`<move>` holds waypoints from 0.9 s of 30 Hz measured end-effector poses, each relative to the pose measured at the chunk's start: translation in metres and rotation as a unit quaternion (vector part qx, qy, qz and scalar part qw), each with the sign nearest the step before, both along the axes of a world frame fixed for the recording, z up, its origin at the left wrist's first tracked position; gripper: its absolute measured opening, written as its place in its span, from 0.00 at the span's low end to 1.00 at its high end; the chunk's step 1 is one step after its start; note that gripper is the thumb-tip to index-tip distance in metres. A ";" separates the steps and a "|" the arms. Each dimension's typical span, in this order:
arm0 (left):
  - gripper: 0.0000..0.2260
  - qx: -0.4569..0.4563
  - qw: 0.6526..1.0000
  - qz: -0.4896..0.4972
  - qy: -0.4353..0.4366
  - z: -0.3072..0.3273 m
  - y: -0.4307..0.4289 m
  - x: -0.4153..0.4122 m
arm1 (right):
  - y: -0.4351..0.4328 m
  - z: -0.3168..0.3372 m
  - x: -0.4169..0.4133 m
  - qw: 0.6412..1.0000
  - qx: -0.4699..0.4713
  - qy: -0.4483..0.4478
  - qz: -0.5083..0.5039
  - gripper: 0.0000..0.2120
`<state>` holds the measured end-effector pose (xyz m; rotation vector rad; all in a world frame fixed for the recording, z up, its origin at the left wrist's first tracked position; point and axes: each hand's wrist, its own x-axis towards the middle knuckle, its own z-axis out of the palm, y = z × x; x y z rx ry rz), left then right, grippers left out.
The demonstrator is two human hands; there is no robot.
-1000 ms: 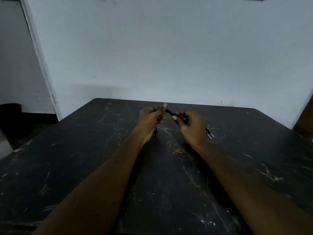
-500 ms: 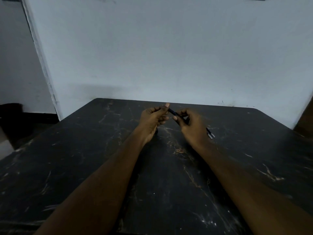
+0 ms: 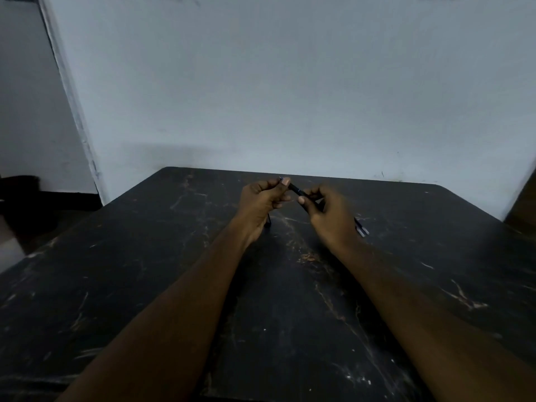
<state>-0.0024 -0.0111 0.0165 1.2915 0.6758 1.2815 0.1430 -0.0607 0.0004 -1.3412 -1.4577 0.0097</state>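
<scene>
Left hand (image 3: 265,203) and right hand (image 3: 330,216) both curled, each pinching one end of a slim dark pen (image 3: 297,190) above the far-middle of the black table (image 3: 145,271). Long axis diagonal: far-left end at the left thumb, near-right end in the right fingers. Loose pens (image 3: 362,228) lie just right of the right hand; far table edge and wall (image 3: 290,97) are close behind, with more room toward the near side.

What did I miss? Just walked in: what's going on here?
A person holds a slim dark pen above the black table with both hands: the left hand grips one end, the right hand pinches the other. Whether it is being opened or closed is unclear. Other pens lie on the table by the right hand.
</scene>
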 end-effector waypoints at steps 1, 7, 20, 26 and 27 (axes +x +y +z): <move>0.05 0.000 1.000 0.003 0.000 0.000 0.000 0.000 | -0.001 0.000 0.000 1.000 0.008 -0.009 -0.003 0.05; 0.06 0.017 0.999 0.041 0.004 -0.001 0.000 0.001 | 0.001 0.001 -0.001 1.000 -0.001 -0.002 -0.010 0.04; 0.10 0.041 0.994 0.083 0.049 0.002 -0.001 0.001 | -0.003 -0.001 -0.005 0.999 -0.040 -0.005 0.001 0.08; 0.16 0.092 0.949 0.198 0.228 0.004 0.006 -0.013 | -0.004 0.003 -0.004 0.999 -0.018 0.022 -0.023 0.08; 0.17 0.108 0.929 0.218 0.279 0.002 0.009 -0.018 | -0.005 0.003 -0.003 0.999 -0.019 0.021 -0.026 0.08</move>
